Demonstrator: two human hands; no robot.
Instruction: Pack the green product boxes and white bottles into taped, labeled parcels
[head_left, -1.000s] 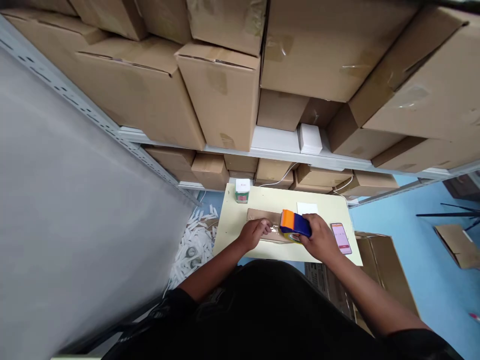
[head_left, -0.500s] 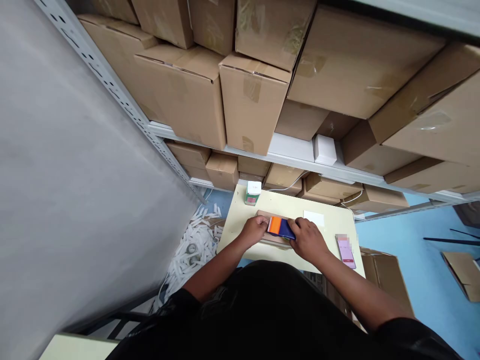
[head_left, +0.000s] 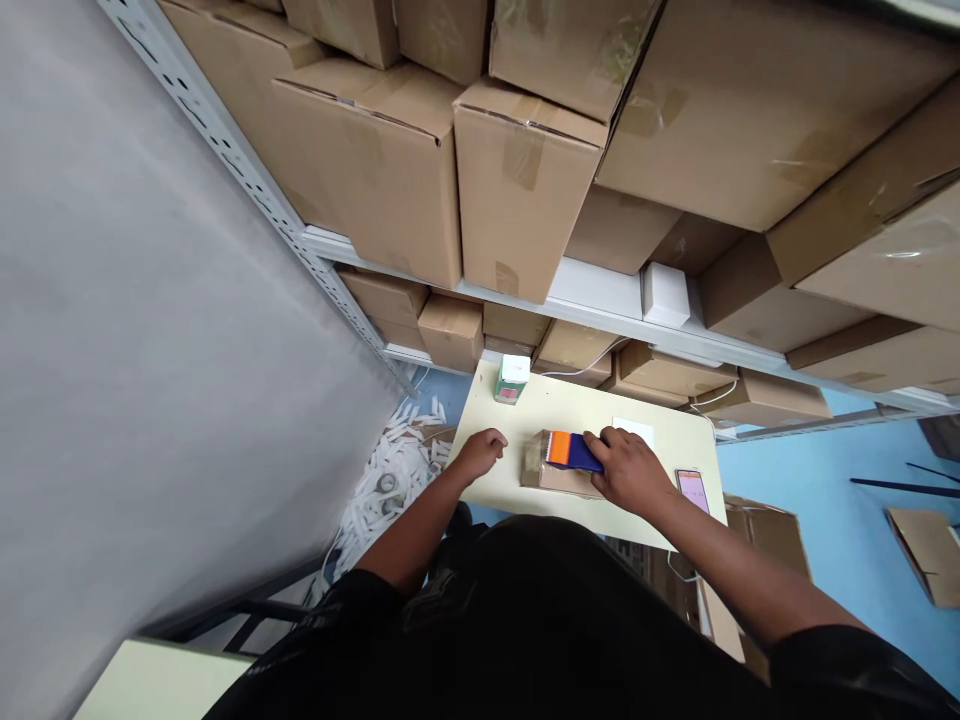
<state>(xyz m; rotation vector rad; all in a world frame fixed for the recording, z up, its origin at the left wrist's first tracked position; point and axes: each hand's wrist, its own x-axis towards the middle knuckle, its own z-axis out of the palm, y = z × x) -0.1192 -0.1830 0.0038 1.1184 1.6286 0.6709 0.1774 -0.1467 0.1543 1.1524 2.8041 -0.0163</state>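
An orange and dark-blue tape dispenser (head_left: 576,451) with a toothed edge is gripped in my right hand (head_left: 631,470). It lies over the top of a small brown cardboard box (head_left: 559,479), whose left end looks shiny with clear tape. Left of the box and apart from it is my left hand (head_left: 481,455), its fingers curled closed above the table edge. Nothing shows in that hand.
On the pale yellow table (head_left: 577,400) stand a green and white carton (head_left: 512,379), a white paper (head_left: 634,430) and a phone (head_left: 692,490). Shelves of cardboard boxes (head_left: 525,190) rise behind. White strips (head_left: 386,480) cover the floor at left, beside a grey wall (head_left: 187,400).
My left hand has left the box and tape dispenser and moved left. The dispenser stays in my right hand over the box, whose taped left end is now uncovered. The view has shifted slightly.
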